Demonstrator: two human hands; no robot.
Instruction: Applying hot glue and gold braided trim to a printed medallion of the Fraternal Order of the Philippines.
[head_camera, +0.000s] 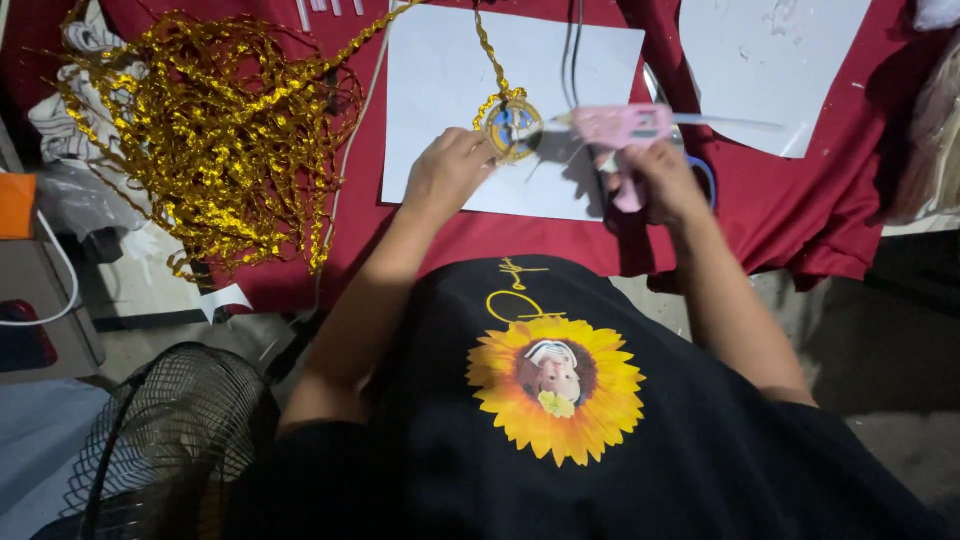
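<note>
My right hand grips a pink glue gun, nozzle pointing left at a small round ornament edged with gold cord. My left hand rests on the white sheet of paper and presses the ornament's left edge with its fingertips. A strand of gold cord runs from the ornament up and off the sheet. The sheet lies on a dark red cloth covering the table.
A big tangle of gold cord lies at the left on the cloth. A second white sheet sits at the top right. Black cables cross the first sheet. A black wire fan guard stands at the lower left.
</note>
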